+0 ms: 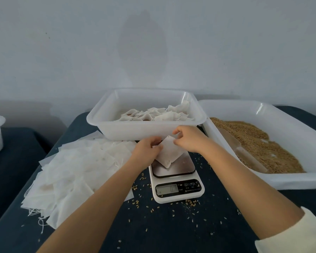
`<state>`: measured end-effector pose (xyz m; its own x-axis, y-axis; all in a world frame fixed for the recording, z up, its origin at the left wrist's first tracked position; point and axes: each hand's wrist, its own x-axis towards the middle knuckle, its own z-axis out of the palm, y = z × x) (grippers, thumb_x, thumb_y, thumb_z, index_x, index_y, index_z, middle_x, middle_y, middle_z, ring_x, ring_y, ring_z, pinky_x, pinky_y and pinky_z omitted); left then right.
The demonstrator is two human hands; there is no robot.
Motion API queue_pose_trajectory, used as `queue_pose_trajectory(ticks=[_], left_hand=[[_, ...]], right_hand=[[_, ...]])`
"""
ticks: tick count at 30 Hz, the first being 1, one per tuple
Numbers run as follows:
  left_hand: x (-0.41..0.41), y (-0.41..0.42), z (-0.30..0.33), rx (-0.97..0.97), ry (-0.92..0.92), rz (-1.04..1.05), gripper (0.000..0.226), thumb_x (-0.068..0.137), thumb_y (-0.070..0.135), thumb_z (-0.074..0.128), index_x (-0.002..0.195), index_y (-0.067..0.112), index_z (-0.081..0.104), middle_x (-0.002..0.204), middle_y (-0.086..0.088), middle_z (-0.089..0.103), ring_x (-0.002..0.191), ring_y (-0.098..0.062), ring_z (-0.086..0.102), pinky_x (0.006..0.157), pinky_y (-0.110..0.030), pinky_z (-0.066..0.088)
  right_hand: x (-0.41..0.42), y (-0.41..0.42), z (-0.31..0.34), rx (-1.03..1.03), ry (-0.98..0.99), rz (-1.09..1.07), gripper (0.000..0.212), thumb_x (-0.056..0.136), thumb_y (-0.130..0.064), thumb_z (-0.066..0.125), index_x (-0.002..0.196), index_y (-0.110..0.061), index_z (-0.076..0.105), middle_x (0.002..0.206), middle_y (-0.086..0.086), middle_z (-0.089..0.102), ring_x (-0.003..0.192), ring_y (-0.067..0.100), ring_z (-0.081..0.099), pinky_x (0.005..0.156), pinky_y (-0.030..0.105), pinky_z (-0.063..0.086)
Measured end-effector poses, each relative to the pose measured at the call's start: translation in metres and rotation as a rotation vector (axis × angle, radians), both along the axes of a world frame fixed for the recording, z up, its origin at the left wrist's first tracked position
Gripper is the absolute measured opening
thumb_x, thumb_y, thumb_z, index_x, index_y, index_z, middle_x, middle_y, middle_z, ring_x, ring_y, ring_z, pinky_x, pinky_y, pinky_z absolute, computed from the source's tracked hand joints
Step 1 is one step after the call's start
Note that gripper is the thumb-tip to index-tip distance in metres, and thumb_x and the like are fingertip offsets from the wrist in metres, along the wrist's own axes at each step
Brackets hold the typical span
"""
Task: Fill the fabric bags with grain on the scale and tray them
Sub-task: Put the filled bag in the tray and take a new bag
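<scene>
**Empty bag held over the scale**

While both my hands meet above the scale (175,177), they hold one flat white fabric bag (169,154) tilted on its corner over the steel platform; whether the low corner touches it I cannot tell. Left hand (147,149): fingers curled, pinching the bag's left edge. Right hand (188,139): thumb and forefinger pinching at the bag's top corner, other fingers loosely bent. Pile of empty bags (73,176) lies left of the scale on the dark counter (171,230). Tray of filled bags (144,114) sits just behind the scale. Tray of grain (274,143) stands to the right, a clear scoop (244,152) lying in the grain. Loose kernels (190,201) scattered around the scale's base. Display digits unreadable.
</scene>
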<state>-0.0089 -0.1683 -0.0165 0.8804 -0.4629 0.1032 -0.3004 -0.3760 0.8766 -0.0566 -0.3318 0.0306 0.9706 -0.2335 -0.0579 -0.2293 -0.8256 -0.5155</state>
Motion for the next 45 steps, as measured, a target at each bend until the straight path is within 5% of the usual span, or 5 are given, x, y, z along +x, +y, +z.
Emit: queue_pose_trajectory(ticks=[6,11,16,23,45], left_hand=[[-0.023,0.024,-0.004,-0.320,-0.079,0.189,0.019,0.088,0.017,0.061,0.100,0.032,0.059,0.099,0.023,0.061,0.089,0.018,0.054,0.070,0.004,0.037],[-0.032,0.043,-0.028,-0.350,0.068,0.382,0.015,0.091,0.030,0.056,0.079,0.025,0.063,0.078,0.008,0.065,0.079,-0.009,0.060,0.077,-0.025,0.048],[-0.032,0.043,-0.043,-0.276,0.049,0.380,0.042,0.095,0.038,0.044,0.060,0.017,0.053,0.053,0.010,0.052,0.051,0.000,0.044,0.055,-0.015,0.037],[-0.033,0.044,-0.051,-0.279,0.015,0.333,0.012,0.092,0.026,0.053,0.082,0.026,0.060,0.059,0.018,0.057,0.056,0.004,0.051,0.060,-0.012,0.040],[-0.038,0.043,-0.048,-0.238,0.031,0.314,0.014,0.090,0.029,0.057,0.077,0.030,0.063,0.061,0.021,0.059,0.058,0.006,0.052,0.061,-0.015,0.039]], right_hand=[[-0.037,-0.002,-0.022,0.249,-0.415,-0.119,0.007,0.091,-0.022,0.061,0.092,-0.029,0.063,0.089,-0.018,0.063,0.080,-0.007,0.057,0.073,0.008,0.042],[-0.060,-0.004,-0.056,0.368,-0.557,-0.280,0.026,0.093,-0.032,0.058,0.076,-0.013,0.063,0.072,0.001,0.063,0.068,0.006,0.056,0.059,0.010,0.040],[-0.066,-0.006,-0.079,0.487,-0.558,-0.360,0.032,0.094,-0.034,0.056,0.072,-0.011,0.059,0.071,0.006,0.061,0.065,0.011,0.055,0.062,0.020,0.042],[-0.063,-0.012,-0.088,0.585,-0.513,-0.382,0.012,0.092,-0.022,0.060,0.081,-0.026,0.064,0.081,-0.010,0.065,0.071,-0.007,0.057,0.064,0.011,0.039],[-0.040,-0.012,-0.064,0.372,-0.386,-0.206,0.013,0.090,-0.037,0.061,0.099,-0.029,0.067,0.092,-0.020,0.055,0.082,-0.005,0.054,0.067,0.009,0.038]])
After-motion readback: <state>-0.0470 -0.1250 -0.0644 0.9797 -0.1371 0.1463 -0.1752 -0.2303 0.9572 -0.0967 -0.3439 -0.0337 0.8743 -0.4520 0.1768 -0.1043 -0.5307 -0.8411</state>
